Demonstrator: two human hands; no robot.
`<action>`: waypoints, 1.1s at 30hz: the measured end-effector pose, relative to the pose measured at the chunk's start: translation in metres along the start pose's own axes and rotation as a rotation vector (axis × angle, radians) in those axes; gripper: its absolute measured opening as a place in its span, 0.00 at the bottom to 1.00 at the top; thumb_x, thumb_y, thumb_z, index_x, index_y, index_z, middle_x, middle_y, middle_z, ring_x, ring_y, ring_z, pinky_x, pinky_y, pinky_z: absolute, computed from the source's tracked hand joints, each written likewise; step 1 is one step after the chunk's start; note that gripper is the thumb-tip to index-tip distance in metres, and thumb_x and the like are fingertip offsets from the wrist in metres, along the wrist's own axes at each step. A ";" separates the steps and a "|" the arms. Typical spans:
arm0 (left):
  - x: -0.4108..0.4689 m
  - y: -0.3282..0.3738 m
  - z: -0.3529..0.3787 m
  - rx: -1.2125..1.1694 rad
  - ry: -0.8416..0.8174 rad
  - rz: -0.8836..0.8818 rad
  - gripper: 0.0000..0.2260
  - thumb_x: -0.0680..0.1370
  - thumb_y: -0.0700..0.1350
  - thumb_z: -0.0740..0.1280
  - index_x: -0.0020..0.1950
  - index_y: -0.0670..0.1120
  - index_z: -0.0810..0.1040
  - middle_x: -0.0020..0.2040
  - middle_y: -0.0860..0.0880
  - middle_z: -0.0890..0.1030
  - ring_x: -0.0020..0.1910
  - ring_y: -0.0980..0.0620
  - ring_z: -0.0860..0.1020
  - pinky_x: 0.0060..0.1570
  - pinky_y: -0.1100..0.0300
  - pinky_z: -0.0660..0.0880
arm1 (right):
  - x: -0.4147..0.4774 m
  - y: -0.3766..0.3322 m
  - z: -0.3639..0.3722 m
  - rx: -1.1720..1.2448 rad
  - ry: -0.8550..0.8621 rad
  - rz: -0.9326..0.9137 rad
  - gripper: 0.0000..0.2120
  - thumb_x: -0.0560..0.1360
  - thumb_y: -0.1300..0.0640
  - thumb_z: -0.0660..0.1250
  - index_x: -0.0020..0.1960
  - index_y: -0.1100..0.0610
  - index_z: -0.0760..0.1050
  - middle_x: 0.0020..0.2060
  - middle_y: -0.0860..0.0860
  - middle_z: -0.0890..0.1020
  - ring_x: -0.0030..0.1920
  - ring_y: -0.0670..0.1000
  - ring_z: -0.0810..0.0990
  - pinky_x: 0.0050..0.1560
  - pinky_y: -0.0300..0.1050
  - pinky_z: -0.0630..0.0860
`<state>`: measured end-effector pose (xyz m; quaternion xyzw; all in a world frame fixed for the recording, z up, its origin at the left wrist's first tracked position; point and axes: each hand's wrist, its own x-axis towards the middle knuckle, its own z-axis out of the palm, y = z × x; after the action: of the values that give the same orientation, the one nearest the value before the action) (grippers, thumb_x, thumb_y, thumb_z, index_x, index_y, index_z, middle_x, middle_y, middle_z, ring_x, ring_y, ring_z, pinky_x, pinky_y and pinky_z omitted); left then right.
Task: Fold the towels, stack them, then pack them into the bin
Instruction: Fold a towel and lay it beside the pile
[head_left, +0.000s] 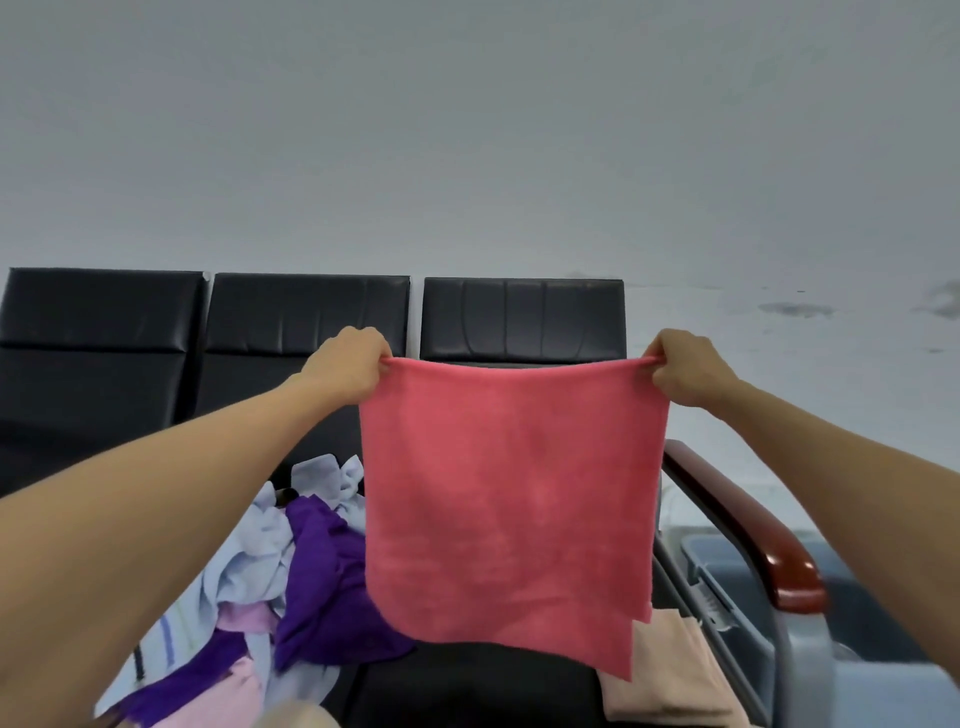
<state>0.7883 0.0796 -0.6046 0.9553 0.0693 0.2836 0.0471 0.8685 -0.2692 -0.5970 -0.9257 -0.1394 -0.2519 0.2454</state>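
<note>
Head view: you hold a red towel (511, 509) up in the air in front of you, spread flat and hanging square. Your left hand (347, 364) pinches its upper left corner with fingers curled round the cloth, and your right hand (685, 369) pinches the upper right corner the same way. Between the two hands the top edge is pulled almost straight, with a slight sag in the middle. The towel hangs clear of the black seat (483, 680) below it, and its lower right corner drops a little lower than the rest of the bottom edge.

On the left side of the seat lies a loose pile of unfolded towels: a purple towel (322, 571) just beside the hanging red one, a pale blue towel (254, 551) behind and to the left of it, a pink towel (244, 618) nearer the front edge, and a striped towel (166, 639) at the far left of the pile. At the right front corner of the seat a beige towel (670, 670) lies folded flat, its upper part hidden behind the red towel.

Just right of the beige towel runs a reddish wooden armrest (753, 530). Beyond it stands a grey-blue bin (701, 553), partly hidden by your right arm. Three black backrests (519, 317) stand against a pale wall (467, 130).
</note>
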 end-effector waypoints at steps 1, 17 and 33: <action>0.000 0.003 0.000 0.024 -0.005 0.009 0.09 0.78 0.37 0.61 0.47 0.41 0.81 0.46 0.41 0.80 0.43 0.39 0.79 0.43 0.47 0.77 | -0.001 0.002 0.000 -0.007 -0.004 0.000 0.12 0.69 0.73 0.57 0.44 0.66 0.77 0.48 0.62 0.81 0.49 0.60 0.76 0.47 0.51 0.76; -0.014 0.010 0.010 0.040 -0.154 0.037 0.14 0.70 0.30 0.65 0.51 0.42 0.83 0.48 0.41 0.83 0.44 0.43 0.81 0.45 0.53 0.79 | 0.000 0.016 -0.003 0.195 -0.379 0.037 0.05 0.65 0.62 0.78 0.39 0.54 0.84 0.37 0.51 0.80 0.43 0.50 0.76 0.45 0.43 0.74; -0.023 -0.013 -0.002 -0.004 -0.133 0.001 0.15 0.71 0.30 0.64 0.48 0.44 0.85 0.45 0.45 0.84 0.45 0.45 0.82 0.49 0.50 0.80 | -0.009 0.008 -0.010 0.374 -0.497 0.040 0.10 0.63 0.67 0.78 0.39 0.58 0.79 0.38 0.54 0.79 0.43 0.52 0.78 0.52 0.49 0.77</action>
<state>0.7668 0.0893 -0.6169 0.9719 0.0649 0.2198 0.0535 0.8602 -0.2828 -0.5973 -0.9003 -0.2208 0.0168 0.3748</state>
